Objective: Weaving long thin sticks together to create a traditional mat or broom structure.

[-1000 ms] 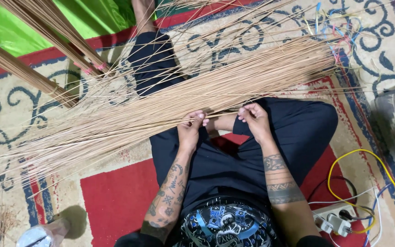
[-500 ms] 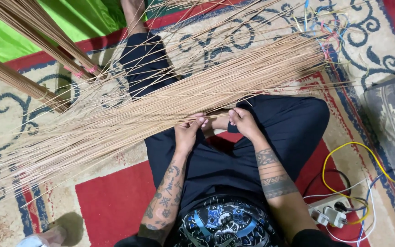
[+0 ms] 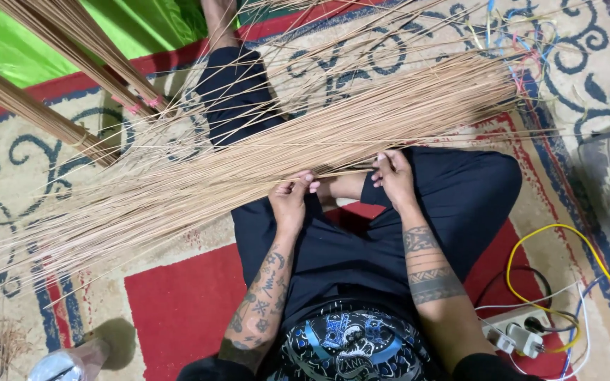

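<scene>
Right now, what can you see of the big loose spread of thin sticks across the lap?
The loose stick spread is a mass of long, thin, tan, dry-looking stalks, lying nearly flat and slanting from lower left to upper right. It crosses the black trousers and patterned carpet. Strays fan out at the edges. Coloured ties lie by its far right end. The left hand and right hand each pinch stalks at its near edge.

Black trousers (image 3: 453, 194), tattooed forearms (image 3: 428, 271)
</scene>
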